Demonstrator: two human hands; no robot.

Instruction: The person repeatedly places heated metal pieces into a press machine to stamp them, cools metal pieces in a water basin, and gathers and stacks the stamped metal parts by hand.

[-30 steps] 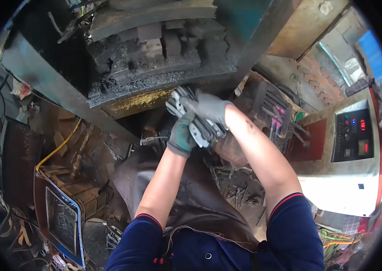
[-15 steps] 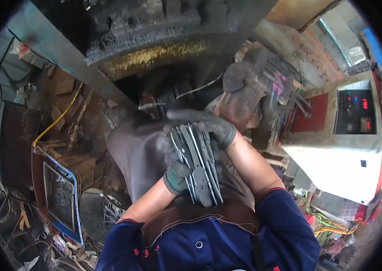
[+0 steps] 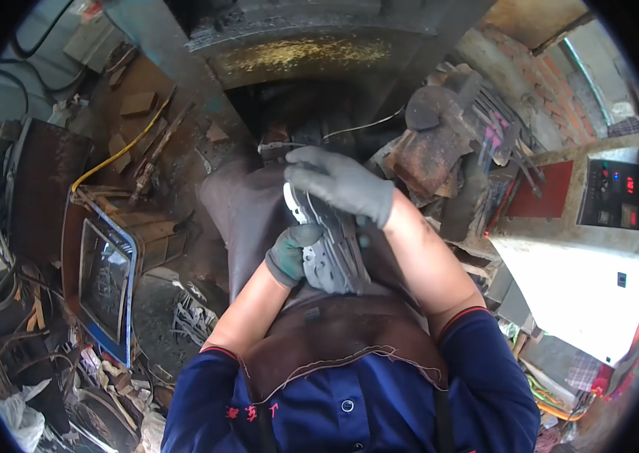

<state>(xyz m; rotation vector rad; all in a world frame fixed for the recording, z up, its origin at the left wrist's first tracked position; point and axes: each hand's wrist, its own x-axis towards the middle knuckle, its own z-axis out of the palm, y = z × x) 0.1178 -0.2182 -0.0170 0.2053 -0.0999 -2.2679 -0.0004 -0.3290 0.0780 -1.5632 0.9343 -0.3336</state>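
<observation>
A stack of thin, flat dark-grey metal plates [image 3: 332, 260] stands over my lap, with a few holes in the face nearest my left thumb. My left hand [image 3: 289, 255], in a grey-green work glove, is closed around the stack from the left and beneath. Its thumb presses on the plates, and green glove tips show at the right side of the stack. My right hand [image 3: 346, 185], in a grey glove, rests across the stack's far end with its fingers stretched out toward the left. The right palm is hidden from view.
Ahead is a large dark machine with a yellowish dusty band [image 3: 312, 54]. On the right are a worn metal block [image 3: 429, 162] with rods beside it and a white control cabinet [image 3: 576, 257]. At left stand a blue-edged metal frame [image 3: 132, 302] and a yellow hose [image 3: 119, 153].
The stack has turned so its holed face shows more, and its near end sits farther from my chest. My right hand has flattened over the far end. The whole view has shifted.
</observation>
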